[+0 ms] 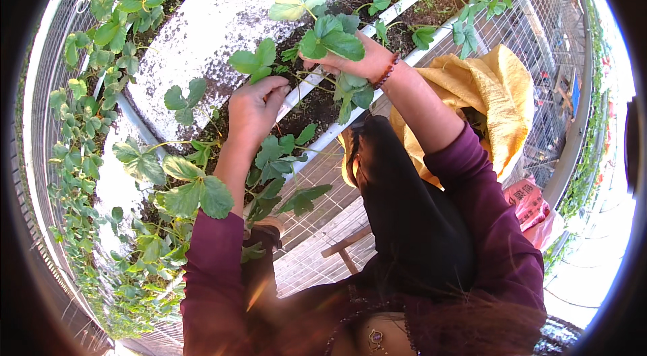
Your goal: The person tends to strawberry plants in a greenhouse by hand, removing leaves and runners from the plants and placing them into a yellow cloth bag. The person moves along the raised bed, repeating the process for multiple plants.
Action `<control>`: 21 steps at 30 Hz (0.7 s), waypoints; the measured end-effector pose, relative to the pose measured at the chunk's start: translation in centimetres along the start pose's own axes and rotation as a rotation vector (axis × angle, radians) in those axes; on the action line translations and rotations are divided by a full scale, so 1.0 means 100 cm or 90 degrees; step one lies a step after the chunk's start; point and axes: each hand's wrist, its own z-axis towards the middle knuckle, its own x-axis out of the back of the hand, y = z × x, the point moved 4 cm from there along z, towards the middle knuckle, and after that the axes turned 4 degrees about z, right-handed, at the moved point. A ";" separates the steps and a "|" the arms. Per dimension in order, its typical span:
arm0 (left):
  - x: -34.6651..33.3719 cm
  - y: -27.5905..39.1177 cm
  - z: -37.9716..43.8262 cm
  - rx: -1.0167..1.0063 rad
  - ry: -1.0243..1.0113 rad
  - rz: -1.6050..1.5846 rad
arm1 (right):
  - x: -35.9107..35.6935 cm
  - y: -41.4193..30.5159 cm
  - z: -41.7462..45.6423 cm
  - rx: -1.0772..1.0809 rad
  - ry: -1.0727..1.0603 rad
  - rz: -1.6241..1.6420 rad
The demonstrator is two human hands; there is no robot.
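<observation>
Strawberry plants (pixel 187 189) with broad toothed leaves grow in a long bed of dark soil (pixel 316 108) edged by white pipes. Over this soil my left hand (pixel 259 103) is bent, thumb and index finger drawn together beside a small leaf cluster (pixel 255 60); whether something thin is between the fingertips cannot be made out. My right hand (pixel 349 60), with a beaded bracelet (pixel 388 70) at the wrist, reaches in among stems at the base of a larger plant (pixel 331 37). Leaves cover part of its fingers, so its grip is hidden.
A yellow woven sack (pixel 485 98) stands gathered at the right beside my leg. Behind it lies a pink printed bag (pixel 528 204). Wire mesh (pixel 323 219) spans the floor under the bed, with a small wooden stool (pixel 346 245) near my knees. More leafy plants (pixel 83 149) line the left.
</observation>
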 end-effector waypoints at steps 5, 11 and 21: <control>0.001 -0.008 -0.002 -0.020 0.107 -0.033 | 0.008 0.047 0.025 -0.016 0.065 -0.060; -0.004 -0.024 -0.001 0.116 -0.029 -0.089 | -0.028 0.000 0.029 -0.105 0.110 -0.676; -0.003 -0.035 0.004 0.111 -0.062 -0.093 | -0.031 0.005 0.041 -0.207 0.098 -0.765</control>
